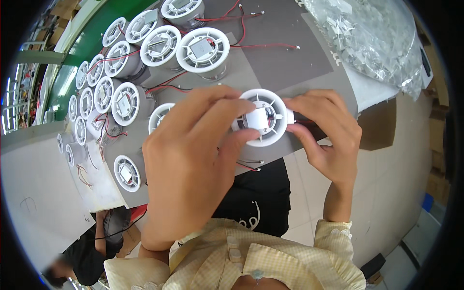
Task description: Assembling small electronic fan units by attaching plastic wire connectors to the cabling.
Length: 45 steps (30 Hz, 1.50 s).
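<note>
A round white spoked housing (276, 136), like a small fan unit, is held up in front of me between both hands. My left hand (186, 150) is closed, thumb and forefinger pinching at the small white square piece (257, 121) in the housing's middle. On the opposite side, my right hand (333, 133) is closed with thumb and fingertips at the housing's right edge, by a small white tab (290, 116). Partly hidden behind my left hand is another white housing (157, 117). Red and black wires with white plugs (258, 169) show below the held unit.
Several similar white housings (203, 48) with red and black wires stand on the grey table (285, 63) at the far left. A clear plastic bag (367, 43) of small white parts lies at the far right. A brown carton (379, 128) is beyond the table's right edge. Another person (79, 258) sits at lower left.
</note>
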Motion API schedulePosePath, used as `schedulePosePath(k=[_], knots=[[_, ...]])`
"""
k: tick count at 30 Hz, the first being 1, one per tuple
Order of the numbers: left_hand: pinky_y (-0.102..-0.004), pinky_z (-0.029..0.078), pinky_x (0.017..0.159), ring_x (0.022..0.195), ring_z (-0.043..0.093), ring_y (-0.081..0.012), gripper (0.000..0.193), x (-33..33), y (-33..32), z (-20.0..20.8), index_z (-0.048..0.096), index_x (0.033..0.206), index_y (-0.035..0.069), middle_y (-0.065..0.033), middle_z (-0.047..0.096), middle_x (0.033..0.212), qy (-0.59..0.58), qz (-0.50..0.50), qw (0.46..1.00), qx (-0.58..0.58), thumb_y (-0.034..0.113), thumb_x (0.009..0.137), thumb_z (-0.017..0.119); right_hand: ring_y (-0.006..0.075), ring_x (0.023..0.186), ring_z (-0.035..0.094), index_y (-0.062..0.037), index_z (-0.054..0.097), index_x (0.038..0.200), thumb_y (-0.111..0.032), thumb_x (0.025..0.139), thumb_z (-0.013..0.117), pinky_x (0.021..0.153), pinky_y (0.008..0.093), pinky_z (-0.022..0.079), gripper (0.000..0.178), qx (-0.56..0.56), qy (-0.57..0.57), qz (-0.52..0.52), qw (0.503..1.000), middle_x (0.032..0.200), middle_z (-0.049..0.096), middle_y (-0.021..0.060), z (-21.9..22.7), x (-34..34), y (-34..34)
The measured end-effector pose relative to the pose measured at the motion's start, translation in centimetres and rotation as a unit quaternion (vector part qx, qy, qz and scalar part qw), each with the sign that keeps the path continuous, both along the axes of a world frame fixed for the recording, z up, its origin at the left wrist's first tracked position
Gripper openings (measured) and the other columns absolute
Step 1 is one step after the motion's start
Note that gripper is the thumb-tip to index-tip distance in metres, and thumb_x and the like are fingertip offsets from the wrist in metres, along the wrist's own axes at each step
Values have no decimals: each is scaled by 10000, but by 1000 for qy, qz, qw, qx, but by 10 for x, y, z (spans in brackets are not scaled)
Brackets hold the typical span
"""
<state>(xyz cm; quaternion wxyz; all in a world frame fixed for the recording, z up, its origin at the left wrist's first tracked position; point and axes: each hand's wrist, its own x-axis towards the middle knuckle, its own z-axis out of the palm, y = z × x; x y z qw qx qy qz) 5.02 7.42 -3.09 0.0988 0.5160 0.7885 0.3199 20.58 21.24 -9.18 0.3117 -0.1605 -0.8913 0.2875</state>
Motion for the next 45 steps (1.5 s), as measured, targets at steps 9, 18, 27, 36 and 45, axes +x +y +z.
schedulePosePath(k=[9,18,27,36,45], knots=[[-163,367,482,616,526,-43,332,-7,4,-7,759,1058,83,-57,679,1077,-129,-24,990,45,4,736,786,288,872,642,-9,721,987,-3,683,793,737,352,535,313,20,9,3,1000,926,712,81,-2,-1,0],[-163,299,474,586,449,-18,447,1,5,5,680,1244,102,-42,644,1117,-156,-4,987,-25,11,808,711,278,864,664,0,729,995,-17,690,792,760,338,528,313,-57,27,14,998,936,719,117,-5,-1,3],[-191,402,452,538,536,-46,318,8,9,-9,549,1250,21,-79,685,859,-265,22,962,-70,91,949,626,268,773,645,-28,729,983,-23,695,795,680,336,517,296,-127,57,9,990,878,694,93,-13,-2,5],[-380,511,699,815,652,-310,329,4,0,-24,527,1239,49,-159,617,986,-212,-40,976,19,66,922,614,284,780,623,16,705,963,-30,714,789,703,342,506,267,-163,20,64,984,878,674,124,-7,-5,7],[-399,541,768,1095,575,-361,668,26,-12,-15,487,1336,12,-181,484,1351,83,32,995,46,314,806,758,325,949,623,-10,689,1031,34,685,745,863,380,484,353,-22,-25,31,999,948,689,126,25,-9,-6]])
